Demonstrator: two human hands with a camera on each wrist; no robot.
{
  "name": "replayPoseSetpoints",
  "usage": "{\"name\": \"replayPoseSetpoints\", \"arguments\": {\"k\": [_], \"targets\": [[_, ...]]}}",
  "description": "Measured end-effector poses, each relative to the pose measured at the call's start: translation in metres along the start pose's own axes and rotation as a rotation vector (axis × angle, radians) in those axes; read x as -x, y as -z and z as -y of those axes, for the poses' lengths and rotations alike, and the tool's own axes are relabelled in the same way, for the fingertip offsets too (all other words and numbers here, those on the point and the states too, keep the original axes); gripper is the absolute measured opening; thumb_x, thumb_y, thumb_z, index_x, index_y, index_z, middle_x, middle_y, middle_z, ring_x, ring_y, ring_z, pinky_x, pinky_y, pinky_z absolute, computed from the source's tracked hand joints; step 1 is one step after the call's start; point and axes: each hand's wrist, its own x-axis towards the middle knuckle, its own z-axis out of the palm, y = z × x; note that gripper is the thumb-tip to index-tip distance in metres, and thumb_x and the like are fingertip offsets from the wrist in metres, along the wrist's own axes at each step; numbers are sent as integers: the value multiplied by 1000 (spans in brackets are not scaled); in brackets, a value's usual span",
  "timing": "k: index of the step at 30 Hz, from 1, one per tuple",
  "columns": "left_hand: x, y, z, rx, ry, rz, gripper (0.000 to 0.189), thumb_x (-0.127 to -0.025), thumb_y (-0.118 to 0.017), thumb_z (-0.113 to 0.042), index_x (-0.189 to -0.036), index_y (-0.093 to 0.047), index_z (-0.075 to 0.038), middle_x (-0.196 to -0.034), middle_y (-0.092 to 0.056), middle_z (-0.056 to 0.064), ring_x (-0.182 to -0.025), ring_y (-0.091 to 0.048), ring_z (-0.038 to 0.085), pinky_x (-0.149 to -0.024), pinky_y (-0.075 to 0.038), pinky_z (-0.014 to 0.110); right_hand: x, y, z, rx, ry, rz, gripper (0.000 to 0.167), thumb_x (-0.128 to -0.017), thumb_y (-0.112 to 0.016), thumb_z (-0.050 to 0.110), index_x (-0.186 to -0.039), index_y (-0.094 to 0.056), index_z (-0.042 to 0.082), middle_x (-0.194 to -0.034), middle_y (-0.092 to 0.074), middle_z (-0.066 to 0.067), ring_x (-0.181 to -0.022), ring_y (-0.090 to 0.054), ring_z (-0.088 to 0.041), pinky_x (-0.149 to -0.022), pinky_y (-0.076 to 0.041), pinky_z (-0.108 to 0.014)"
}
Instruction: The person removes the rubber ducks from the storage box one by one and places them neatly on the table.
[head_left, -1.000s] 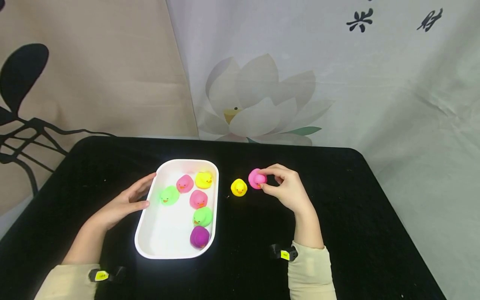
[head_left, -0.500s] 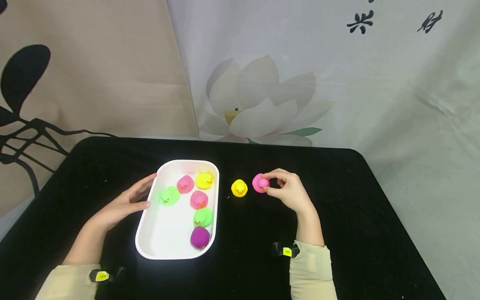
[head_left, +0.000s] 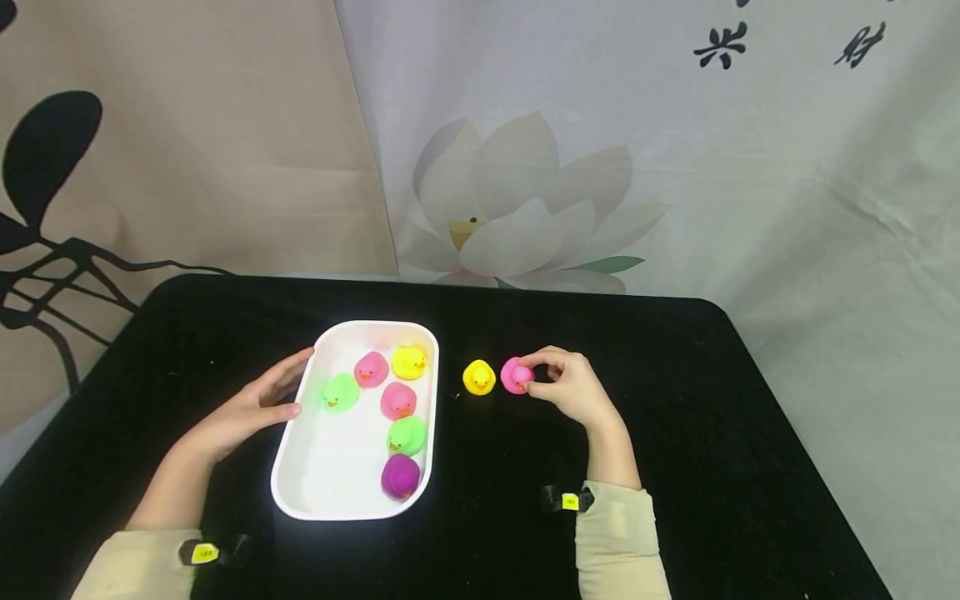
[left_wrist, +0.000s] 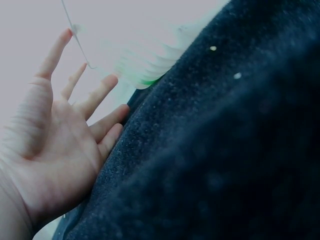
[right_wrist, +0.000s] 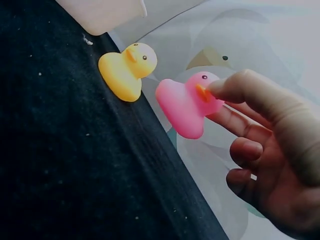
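Observation:
My right hand (head_left: 576, 387) pinches a pink rubber duck (head_left: 515, 377) by its head between thumb and fingers, as the right wrist view shows closely. Just left of it, a yellow rubber duck (head_left: 478, 378) stands upright on the black table. My left hand (head_left: 240, 410) rests with spread, straight fingers at the left rim of a white tray (head_left: 322, 492). Inside the tray, ducks sit mostly toward the right side: a yellow duck (head_left: 408, 362), a purple duck (head_left: 401, 477), two pink and two green. In the left wrist view the tray is washed out by glare.
The black cloth-covered table (head_left: 720, 467) has rounded far corners. Behind it hangs a pale curtain (head_left: 787, 192) with a printed lotus flower. A wrist camera strap (head_left: 567, 500) sits on the right sleeve, another on the left.
My right hand with the pink duck first shifted slightly right and toward me, then back left nearer the yellow duck. The left hand and tray have stayed in place.

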Motion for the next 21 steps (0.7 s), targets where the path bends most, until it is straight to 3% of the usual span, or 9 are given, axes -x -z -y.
{"name": "replayPoseSetpoints", "arguments": {"k": [16,21], "targets": [[0,0,-2,-6,9,-4,76,-87,-62,-12,-152,-24,-23,-153,-27,13,-135,-25,44,-92,-33,71,-3,-8,-13,-5,-75,-3,23,-80,-75,5,-103,-74,11,-103,-65,1,-99,-51,-28,-88,-44,-41],[-1,1,-2,-1,6,-3,76,-87,-62,-13,-152,-24,-23,-153,-26,12,-135,-25,44,-92,-32,71,-4,-9,-15,2,-74,-4,24,-80,-76,5,-103,-74,11,-101,-65,0,-93,-49,-27,-77,-43,-36]]}}
